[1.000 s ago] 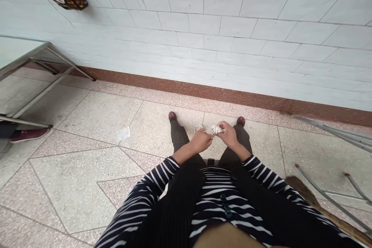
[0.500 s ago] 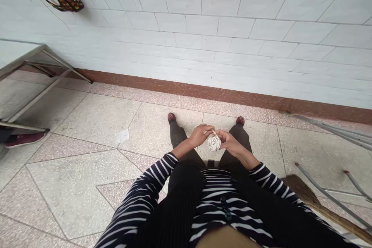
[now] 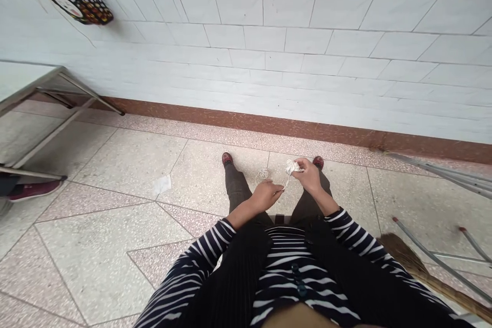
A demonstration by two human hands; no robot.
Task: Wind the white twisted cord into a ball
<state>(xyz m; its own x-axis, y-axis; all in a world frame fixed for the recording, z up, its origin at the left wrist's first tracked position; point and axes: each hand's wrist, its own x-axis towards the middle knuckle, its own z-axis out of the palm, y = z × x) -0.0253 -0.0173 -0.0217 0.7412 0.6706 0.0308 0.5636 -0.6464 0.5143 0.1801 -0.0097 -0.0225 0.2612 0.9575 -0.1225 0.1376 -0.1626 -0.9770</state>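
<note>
Raised over the right thigh, my right hand [image 3: 308,177] is closed on a white rose-shaped coil of cord [image 3: 291,167], whose loops show past the fingertips. A short stretch of white cord [image 3: 286,181] runs down from the coil to my left hand [image 3: 267,195]. That hand is lower and nearer my body, with thumb and fingers pinched on the cord. Beyond the left hand, between my legs, a ball of pale cord [image 3: 263,174] lies on the floor.
A white wall rises ahead. To the left are a metal-legged table [image 3: 57,73] and another person's shoe [image 3: 36,190]. A white paper [image 3: 162,184] lies on the floor. On the right are metal legs [image 3: 426,253] and a broom [image 3: 402,256].
My hands have moved apart; the right went farther out with the coil, the left came lower, stretching the cord between them. The coil is turned, and the ball on the floor now shows.
</note>
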